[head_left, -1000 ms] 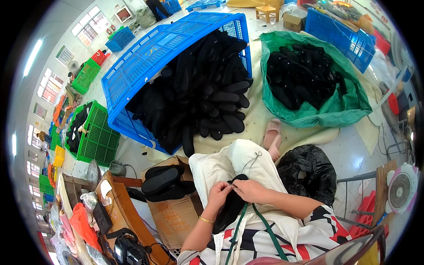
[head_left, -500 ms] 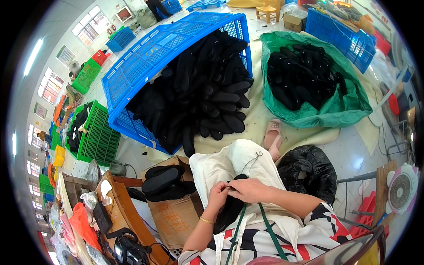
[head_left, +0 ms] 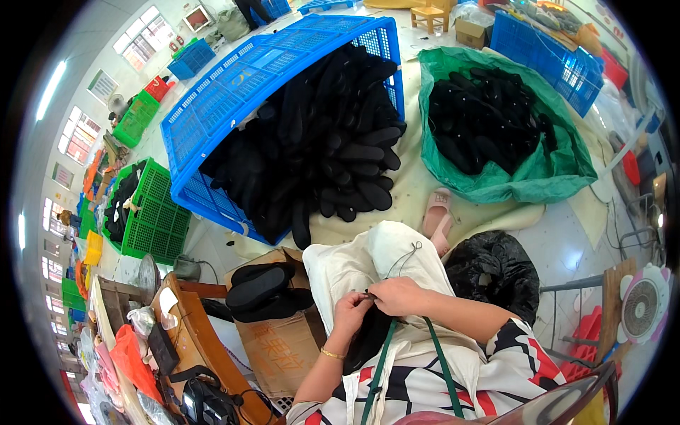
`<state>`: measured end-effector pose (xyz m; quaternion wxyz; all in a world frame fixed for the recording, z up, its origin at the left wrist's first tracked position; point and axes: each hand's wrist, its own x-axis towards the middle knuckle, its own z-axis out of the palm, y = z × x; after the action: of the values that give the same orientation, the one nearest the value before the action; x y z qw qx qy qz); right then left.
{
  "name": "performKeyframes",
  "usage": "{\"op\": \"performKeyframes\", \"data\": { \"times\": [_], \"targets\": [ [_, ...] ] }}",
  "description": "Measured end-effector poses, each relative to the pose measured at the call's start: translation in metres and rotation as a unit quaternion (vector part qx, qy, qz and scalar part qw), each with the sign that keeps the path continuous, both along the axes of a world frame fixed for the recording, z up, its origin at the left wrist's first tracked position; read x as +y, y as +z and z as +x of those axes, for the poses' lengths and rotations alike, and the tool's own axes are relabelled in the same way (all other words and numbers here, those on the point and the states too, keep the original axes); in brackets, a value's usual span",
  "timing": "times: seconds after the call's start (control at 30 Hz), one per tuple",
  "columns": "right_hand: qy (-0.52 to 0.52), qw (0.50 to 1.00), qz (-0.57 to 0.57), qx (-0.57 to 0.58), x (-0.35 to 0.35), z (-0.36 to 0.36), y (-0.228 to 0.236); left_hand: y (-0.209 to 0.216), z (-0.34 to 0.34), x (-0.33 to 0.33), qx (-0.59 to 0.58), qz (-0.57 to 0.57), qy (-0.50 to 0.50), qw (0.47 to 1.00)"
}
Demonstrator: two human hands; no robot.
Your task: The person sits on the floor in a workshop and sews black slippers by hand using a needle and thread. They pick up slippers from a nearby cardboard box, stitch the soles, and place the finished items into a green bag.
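Observation:
A dark cloth shoe (head_left: pixel 365 338) lies on my lap over a cream apron (head_left: pixel 397 244), its upper part hidden by my hands. My left hand (head_left: pixel 349 313) pinches its edge, fingers closed. Right beside it, my right hand (head_left: pixel 398 296) is closed too, its fingertips meeting the left ones at the same edge. Whether a needle or another small thing is between the fingertips is too small to tell. A loose dark thread (head_left: pixel 405 258) curls across the apron just beyond my hands.
A tipped blue crate (head_left: pixel 212 92) spills black shoes (head_left: pixel 333 149) ahead. To its right sits a green sack (head_left: pixel 524 188) of black pieces. A cardboard box (head_left: pixel 280 354) bearing black shoes stands left of my lap, a black plastic bag (head_left: pixel 496 269) right. A pink shoe (head_left: pixel 438 219) lies between.
My right hand has turned and drawn slightly nearer, now covering the shoe's tip that showed above it. My left hand stays nearly in place at the shoe's edge.

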<state>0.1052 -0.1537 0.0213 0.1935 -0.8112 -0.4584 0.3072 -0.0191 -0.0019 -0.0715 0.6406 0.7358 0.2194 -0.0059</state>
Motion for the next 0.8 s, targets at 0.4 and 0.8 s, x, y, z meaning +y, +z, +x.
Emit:
{"op": "performKeyframes", "data": {
  "times": [0.4,0.8],
  "targets": [
    [-0.002,1.0,0.014,0.014,0.001,0.01,-0.001,-0.008,0.002,0.007,-0.005,-0.017,0.025,1.0],
    [0.019,0.993,0.069,-0.09,-0.017,0.018,0.009,0.024,0.009,-0.001,0.039,-0.116,0.049,0.991]
  ]
}}
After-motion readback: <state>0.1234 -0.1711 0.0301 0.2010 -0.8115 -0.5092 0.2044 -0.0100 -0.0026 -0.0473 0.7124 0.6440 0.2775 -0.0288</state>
